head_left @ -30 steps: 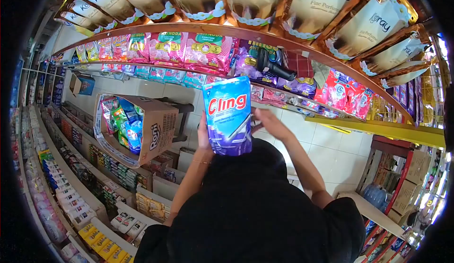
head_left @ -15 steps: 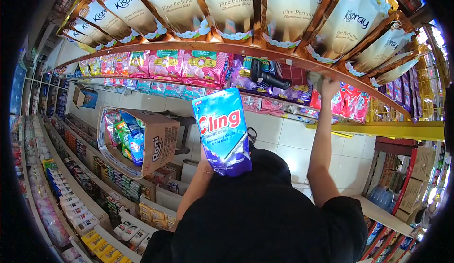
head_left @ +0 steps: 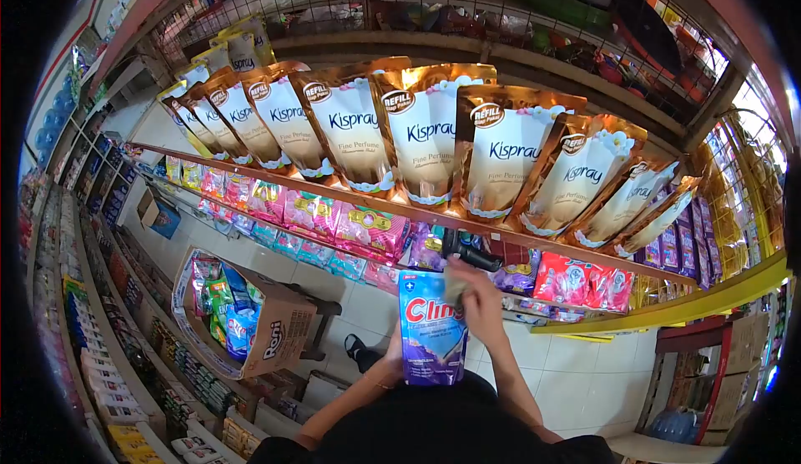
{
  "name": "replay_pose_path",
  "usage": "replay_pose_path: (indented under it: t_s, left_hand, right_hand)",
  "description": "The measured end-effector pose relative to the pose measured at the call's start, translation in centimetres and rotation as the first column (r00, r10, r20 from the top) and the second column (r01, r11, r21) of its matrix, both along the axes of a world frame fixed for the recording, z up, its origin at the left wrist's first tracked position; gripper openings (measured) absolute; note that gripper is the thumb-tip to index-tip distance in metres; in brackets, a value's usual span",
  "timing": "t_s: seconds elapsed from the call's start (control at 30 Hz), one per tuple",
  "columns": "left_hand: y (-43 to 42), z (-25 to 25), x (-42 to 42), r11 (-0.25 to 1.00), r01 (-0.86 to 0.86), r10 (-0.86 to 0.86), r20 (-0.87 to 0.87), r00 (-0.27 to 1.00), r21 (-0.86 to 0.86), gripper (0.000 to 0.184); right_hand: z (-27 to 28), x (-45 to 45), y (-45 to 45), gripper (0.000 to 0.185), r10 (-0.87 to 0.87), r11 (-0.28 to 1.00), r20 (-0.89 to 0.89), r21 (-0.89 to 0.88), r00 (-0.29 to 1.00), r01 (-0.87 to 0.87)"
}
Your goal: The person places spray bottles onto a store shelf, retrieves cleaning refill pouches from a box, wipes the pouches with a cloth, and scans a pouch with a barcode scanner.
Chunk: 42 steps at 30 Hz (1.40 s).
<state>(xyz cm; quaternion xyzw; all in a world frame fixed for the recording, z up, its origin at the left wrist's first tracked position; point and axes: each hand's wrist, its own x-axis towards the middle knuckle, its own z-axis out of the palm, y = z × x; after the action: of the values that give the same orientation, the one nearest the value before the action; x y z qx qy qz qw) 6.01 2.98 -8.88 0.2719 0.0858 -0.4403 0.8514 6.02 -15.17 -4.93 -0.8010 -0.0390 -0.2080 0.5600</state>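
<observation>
Low in front of my body, my left hand (head_left: 389, 365) grips a blue and purple Cling refill pouch (head_left: 432, 343) by its left side. The pouch stands upright with its printed front showing. At the pouch's upper right corner is my right hand (head_left: 481, 304), fingers bent around a small greyish cloth (head_left: 455, 284), which is partly blurred. The cloth covers the end of the brand name. Just beyond my right hand, a black handle-shaped object (head_left: 471, 251) lies by the lower shelf's packs.
Several Kispray refill pouches (head_left: 425, 143) line the upper shelf (head_left: 350, 195). Pink packs (head_left: 367, 230) and red packs (head_left: 580, 284) sit below. An open carton (head_left: 279, 330) with assorted pouches stands at left. A yellow rail (head_left: 667, 312) curves along the right.
My right hand has come back from the shelf to the Cling pouch. The pouch has moved lower and to the right. The view has tilted up, showing more of the upper shelf.
</observation>
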Motion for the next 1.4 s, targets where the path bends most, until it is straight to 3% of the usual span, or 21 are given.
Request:
replay_pose_path:
  t_s: [0.07,0.17,0.23,0.37,0.43,0.47,0.5,0.57,0.63,0.7,0.77,0.8,0.9,0.97,1.0,1.07,1.1,1.13,1.23,1.27,1.4]
  left_hand:
    - [-0.8,-0.6,0.2,0.995,-0.075,0.076,-0.021,0.997,0.065,0.064]
    - [-1.3,-0.9,0.3,0.990,-0.119,0.121,-0.033,0.992,0.081,0.067]
    - [-1.1,-1.7,0.6,0.988,-0.155,0.153,-0.061,0.986,-0.021,0.068]
    - [0.1,-2.7,0.9,0.993,-0.021,0.019,-0.023,1.000,-0.116,0.074]
    - [-0.1,-1.5,0.4,0.997,-0.003,-0.003,-0.069,0.998,-0.078,0.078]
    - [-0.1,-0.9,0.3,0.996,0.015,-0.021,-0.070,0.997,-0.086,0.077]
    - [-0.2,-0.2,0.1,0.995,0.031,-0.037,-0.072,0.997,-0.094,0.076]
    - [-1.0,2.3,-0.6,0.997,0.076,-0.076,-0.003,0.997,0.033,0.072]
    - [-1.7,2.9,-1.1,0.992,0.053,-0.052,-0.011,0.999,0.113,0.068]
    - [-2.2,2.7,-1.5,0.989,-0.040,0.052,-0.079,0.995,0.144,0.063]
    - [-0.8,-1.3,-1.4,0.927,-0.055,0.002,-0.142,0.990,-0.371,0.067]
    - [-0.4,-0.5,-1.6,0.993,-0.023,0.034,0.086,0.996,-0.118,0.069]
    - [0.6,0.1,-0.5,0.999,0.030,-0.026,0.167,0.986,-0.018,0.079]
    - [0.5,1.0,-0.7,0.999,-0.016,0.019,-0.058,0.998,0.050,0.081]
    - [1.1,-0.6,-0.5,0.965,0.020,-0.041,-0.074,0.996,-0.260,0.081]
    - [0.9,1.1,-1.1,1.000,0.010,-0.007,-0.116,0.993,0.029,0.079]
    - [0.8,2.1,-1.3,0.985,0.011,0.012,-0.130,0.991,0.173,0.078]
    - [0.7,2.5,-1.5,0.984,0.039,-0.008,-0.177,0.984,0.174,0.071]
    - [0.7,2.5,-1.6,0.948,0.049,-0.001,-0.151,0.989,0.314,0.064]
    - [0.6,3.1,-1.4,0.949,-0.013,0.055,-0.123,0.991,0.315,0.061]
    - [3.8,-1.8,-0.4,0.992,0.059,-0.076,0.148,0.986,0.116,0.061]
  right_hand:
    - [1.3,0.0,0.6,0.038,0.087,0.906,-0.041,-0.412,0.995,-0.096]
    - [1.3,-1.6,2.4,0.040,0.121,0.866,-0.023,-0.486,0.992,-0.117]
    - [1.2,-2.9,3.1,0.041,0.212,0.911,-0.061,-0.347,0.975,-0.220]
    - [2.5,-6.5,2.9,0.042,0.414,0.885,-0.204,-0.135,0.887,-0.445]
    - [4.2,-6.8,1.9,0.040,0.496,0.853,-0.278,-0.019,0.823,-0.521]
    - [5.0,-6.3,1.0,0.037,0.483,0.874,-0.379,0.162,0.790,-0.457]
    - [5.1,-5.3,0.4,0.036,0.370,0.927,-0.188,0.013,0.910,-0.375]
    - [5.0,-2.2,-0.8,0.035,0.123,0.975,0.032,-0.189,0.992,-0.115]
    - [5.6,-0.2,-0.4,0.037,-0.003,0.933,0.070,-0.359,0.998,0.028]
    - [3.8,-0.3,1.7,0.039,0.117,0.938,0.044,-0.334,0.992,-0.096]
    - [3.7,-2.7,3.6,0.042,0.222,0.909,-0.062,-0.347,0.973,-0.229]
    - [3.9,-3.9,4.3,0.044,0.274,0.889,-0.112,-0.350,0.955,-0.296]
    - [5.9,-6.5,3.4,0.045,0.642,0.720,-0.312,-0.070,0.701,-0.690]
    - [6.2,-6.1,1.6,0.045,0.762,0.625,-0.238,0.023,0.603,-0.781]
    - [6.3,-5.4,0.7,0.045,0.810,0.572,-0.197,0.066,0.552,-0.817]
    - [6.2,-2.8,-0.5,0.041,0.582,0.806,-0.121,-0.042,0.804,-0.590]
    - [5.9,-1.4,-0.4,0.040,0.367,0.927,-0.159,-0.022,0.916,-0.375]
    - [5.6,-0.3,0.3,0.039,0.132,0.990,-0.200,-0.016,0.971,-0.138]
    - [3.8,0.6,3.5,0.039,0.086,0.988,-0.101,-0.119,0.991,-0.098]
    - [2.6,-0.1,4.8,0.041,0.094,0.963,0.021,-0.256,0.995,-0.086]
    - [4.0,-4.4,5.4,0.042,0.598,0.785,-0.169,-0.070,0.783,-0.615]
